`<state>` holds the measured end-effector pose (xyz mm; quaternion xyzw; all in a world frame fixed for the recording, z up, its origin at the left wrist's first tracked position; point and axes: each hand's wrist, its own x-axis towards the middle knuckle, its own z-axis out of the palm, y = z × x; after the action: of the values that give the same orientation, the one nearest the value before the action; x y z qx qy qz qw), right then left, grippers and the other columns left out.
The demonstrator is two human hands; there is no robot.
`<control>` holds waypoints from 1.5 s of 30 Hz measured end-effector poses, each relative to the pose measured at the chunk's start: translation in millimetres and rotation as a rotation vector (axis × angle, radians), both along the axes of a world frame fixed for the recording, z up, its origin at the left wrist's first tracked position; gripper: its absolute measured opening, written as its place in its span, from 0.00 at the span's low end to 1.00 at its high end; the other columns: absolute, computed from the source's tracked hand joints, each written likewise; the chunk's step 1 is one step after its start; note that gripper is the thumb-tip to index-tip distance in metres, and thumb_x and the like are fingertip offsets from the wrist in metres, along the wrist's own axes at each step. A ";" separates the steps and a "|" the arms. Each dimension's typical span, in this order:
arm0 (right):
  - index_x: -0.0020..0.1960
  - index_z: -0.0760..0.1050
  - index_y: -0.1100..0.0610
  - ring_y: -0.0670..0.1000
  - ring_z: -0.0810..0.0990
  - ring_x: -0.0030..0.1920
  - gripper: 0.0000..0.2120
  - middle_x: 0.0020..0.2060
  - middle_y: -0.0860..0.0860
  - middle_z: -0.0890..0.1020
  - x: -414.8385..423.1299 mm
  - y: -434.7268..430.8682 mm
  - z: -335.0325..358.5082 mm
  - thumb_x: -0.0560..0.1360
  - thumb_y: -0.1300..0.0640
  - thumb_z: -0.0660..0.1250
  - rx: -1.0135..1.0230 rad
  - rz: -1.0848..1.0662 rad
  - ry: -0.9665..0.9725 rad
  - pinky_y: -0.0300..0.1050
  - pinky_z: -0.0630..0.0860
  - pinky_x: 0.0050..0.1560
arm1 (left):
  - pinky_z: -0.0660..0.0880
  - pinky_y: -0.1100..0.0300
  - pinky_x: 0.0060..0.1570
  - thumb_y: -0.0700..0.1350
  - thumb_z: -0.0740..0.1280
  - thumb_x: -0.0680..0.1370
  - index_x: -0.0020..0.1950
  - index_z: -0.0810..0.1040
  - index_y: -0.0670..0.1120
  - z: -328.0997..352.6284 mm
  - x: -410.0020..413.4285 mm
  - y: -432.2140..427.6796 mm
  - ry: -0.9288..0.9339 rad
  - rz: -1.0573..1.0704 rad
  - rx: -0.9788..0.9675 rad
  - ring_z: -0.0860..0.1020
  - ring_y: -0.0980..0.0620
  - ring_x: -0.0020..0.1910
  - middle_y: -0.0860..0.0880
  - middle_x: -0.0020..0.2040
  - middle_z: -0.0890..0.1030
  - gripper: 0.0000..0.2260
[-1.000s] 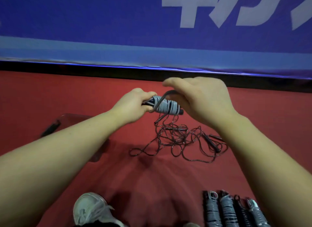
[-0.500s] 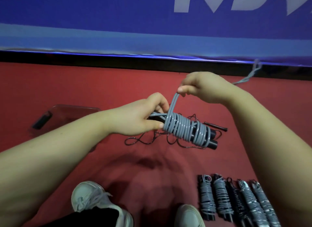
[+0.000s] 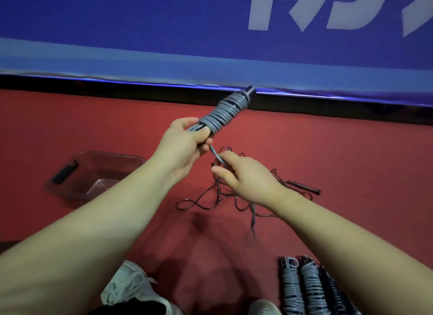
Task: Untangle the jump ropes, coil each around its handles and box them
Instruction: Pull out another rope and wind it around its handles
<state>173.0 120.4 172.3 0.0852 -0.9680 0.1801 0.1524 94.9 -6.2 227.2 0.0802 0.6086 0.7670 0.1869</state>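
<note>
My left hand grips the near end of a pair of black handles wound with grey jump rope, which points up and away toward the wall. My right hand pinches the loose grey rope end just below the left hand. A tangle of thin dark rope with a black handle lies on the red floor under my hands. Several coiled ropes lie side by side at the lower right. A clear plastic box sits on the floor at the left.
A blue banner wall with a black base strip runs across the back. My white shoes show at the bottom edge. Something black lies at the box's left end.
The wound bundle has swung from pointing down-right to pointing up toward the wall. My right hand dropped from above the bundle to below it, still holding the rope end.
</note>
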 end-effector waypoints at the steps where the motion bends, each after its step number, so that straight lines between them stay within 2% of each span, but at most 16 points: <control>1: 0.47 0.66 0.49 0.53 0.74 0.38 0.09 0.33 0.44 0.71 0.0 -2.4 4.4 0.79 0.45 0.56 0.115 -0.057 -0.007 0.46 0.61 0.34 | 0.72 0.69 0.26 0.30 0.60 0.78 0.52 0.70 0.42 -3.5 -0.9 -2.9 -0.014 -0.012 -0.032 0.74 0.57 0.27 0.45 0.40 0.75 0.08; 3: 0.50 0.70 0.52 0.56 0.77 0.45 0.12 0.39 0.47 0.76 -0.9 -2.2 7.7 0.80 0.45 0.53 0.193 -0.097 0.074 0.46 0.64 0.34 | 0.72 0.69 0.26 0.31 0.61 0.78 0.46 0.73 0.41 -10.8 -0.3 -10.3 -0.006 -0.074 -0.086 0.74 0.60 0.26 0.47 0.37 0.75 0.06; 6: 0.56 0.74 0.52 0.56 0.78 0.46 0.15 0.45 0.49 0.78 6.9 -3.7 23.5 0.80 0.46 0.53 0.300 -0.105 0.119 0.44 0.64 0.33 | 0.72 0.68 0.26 0.32 0.61 0.78 0.49 0.74 0.38 -14.3 -4.0 -23.3 -0.079 -0.156 -0.064 0.75 0.59 0.26 0.47 0.35 0.76 0.05; 9: 0.48 0.80 0.54 0.57 0.78 0.33 0.11 0.35 0.52 0.77 13.7 1.7 37.2 0.77 0.50 0.62 0.376 -0.092 0.216 0.41 0.62 0.26 | 0.72 0.68 0.25 0.32 0.60 0.78 0.47 0.76 0.38 -14.5 -6.4 -34.1 -0.184 -0.210 -0.023 0.75 0.58 0.26 0.48 0.29 0.77 0.05; 13: 0.40 0.80 0.53 0.55 0.76 0.27 0.14 0.30 0.49 0.77 12.8 -2.2 43.8 0.76 0.49 0.58 0.510 -0.105 0.330 0.38 0.57 0.25 | 0.73 0.67 0.26 0.32 0.60 0.78 0.48 0.75 0.39 -19.1 -1.4 -35.0 -0.210 -0.183 -0.003 0.75 0.57 0.27 0.45 0.33 0.76 0.05; 16: 0.40 0.75 0.51 0.53 0.75 0.33 0.17 0.31 0.48 0.77 12.3 -10.3 39.0 0.81 0.45 0.54 0.209 -0.219 0.039 0.43 0.59 0.32 | 0.73 0.67 0.28 0.31 0.63 0.77 0.47 0.72 0.43 -24.1 0.7 -31.6 -0.051 -0.080 -0.065 0.76 0.58 0.27 0.44 0.40 0.77 0.07; 20: 0.36 0.76 0.54 0.43 0.64 0.19 0.19 0.17 0.45 0.67 10.7 -9.9 43.7 0.81 0.49 0.56 -0.651 -0.190 -0.320 0.40 0.61 0.27 | 0.72 0.63 0.32 0.32 0.65 0.76 0.48 0.72 0.50 -30.1 5.3 -27.6 0.288 -0.062 -0.248 0.74 0.56 0.28 0.45 0.39 0.77 0.12; 23: 0.40 0.76 0.56 0.44 0.64 0.17 0.17 0.16 0.45 0.69 12.0 -12.8 48.5 0.81 0.51 0.55 -0.690 -0.104 -0.430 0.33 0.62 0.21 | 0.73 0.61 0.35 0.36 0.66 0.76 0.52 0.75 0.49 -31.1 7.3 -22.4 0.446 -0.047 -0.403 0.73 0.55 0.28 0.50 0.34 0.77 0.09; 27: 0.40 0.74 0.55 0.44 0.72 0.19 0.16 0.18 0.48 0.74 18.0 -17.4 53.7 0.82 0.53 0.53 -0.504 -0.061 -0.510 0.30 0.68 0.26 | 0.71 0.60 0.43 0.40 0.70 0.73 0.51 0.77 0.48 -30.0 9.0 -13.4 0.692 0.013 -0.625 0.75 0.52 0.40 0.51 0.45 0.79 0.08; 30: 0.37 0.71 0.56 0.45 0.74 0.22 0.16 0.21 0.49 0.77 20.6 -12.4 61.4 0.81 0.53 0.55 -0.359 -0.083 -0.582 0.36 0.71 0.33 | 0.65 0.69 0.33 0.41 0.71 0.71 0.47 0.71 0.48 -31.3 9.8 -10.5 0.697 0.036 -0.640 0.73 0.55 0.36 0.52 0.39 0.76 0.11; 32: 0.46 0.72 0.57 0.48 0.76 0.27 0.08 0.27 0.49 0.80 22.9 -6.2 70.0 0.79 0.54 0.59 -0.122 -0.071 -0.563 0.42 0.73 0.37 | 0.64 0.70 0.32 0.41 0.72 0.70 0.43 0.69 0.48 -35.3 10.5 -11.2 0.731 0.002 -0.676 0.71 0.57 0.35 0.53 0.37 0.74 0.11; 34: 0.57 0.68 0.54 0.52 0.76 0.35 0.09 0.33 0.47 0.77 26.5 -2.3 78.0 0.78 0.54 0.61 0.207 -0.087 -0.487 0.46 0.69 0.35 | 0.64 0.70 0.32 0.41 0.72 0.69 0.40 0.70 0.48 -42.6 12.3 -13.6 0.761 -0.061 -0.737 0.70 0.55 0.36 0.51 0.38 0.75 0.10; 37: 0.56 0.69 0.49 0.54 0.71 0.39 0.07 0.33 0.46 0.70 28.5 -4.0 84.4 0.79 0.50 0.59 0.554 -0.075 -0.308 0.42 0.60 0.28 | 0.64 0.69 0.33 0.42 0.72 0.69 0.39 0.72 0.47 -55.9 16.2 -17.5 0.722 -0.111 -0.777 0.70 0.55 0.38 0.50 0.40 0.76 0.09; 39: 0.56 0.71 0.47 0.54 0.74 0.41 0.07 0.35 0.46 0.72 26.2 -7.3 85.4 0.80 0.50 0.57 0.655 -0.054 -0.186 0.41 0.58 0.30 | 0.64 0.70 0.34 0.42 0.72 0.69 0.40 0.72 0.47 -60.8 18.4 -19.0 0.712 -0.130 -0.777 0.70 0.58 0.37 0.52 0.41 0.76 0.09; 42: 0.58 0.75 0.43 0.53 0.72 0.55 0.11 0.51 0.46 0.75 21.9 -1.7 82.3 0.80 0.48 0.56 0.751 -0.008 -0.070 0.44 0.59 0.42 | 0.64 0.70 0.34 0.42 0.72 0.69 0.40 0.72 0.49 -61.3 21.1 -19.6 0.748 -0.191 -0.753 0.70 0.60 0.37 0.54 0.40 0.74 0.09; 45: 0.58 0.76 0.46 0.53 0.71 0.56 0.14 0.51 0.48 0.75 17.2 7.1 76.4 0.80 0.47 0.55 0.801 -0.028 -0.042 0.46 0.56 0.46 | 0.63 0.66 0.35 0.41 0.70 0.71 0.43 0.72 0.50 -61.4 24.7 -19.1 0.817 -0.277 -0.746 0.70 0.60 0.38 0.55 0.40 0.73 0.08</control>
<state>190.2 127.5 248.7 0.1210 -0.9656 -0.2121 0.0899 119.7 -25.3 165.8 0.3780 0.8448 0.3753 0.0509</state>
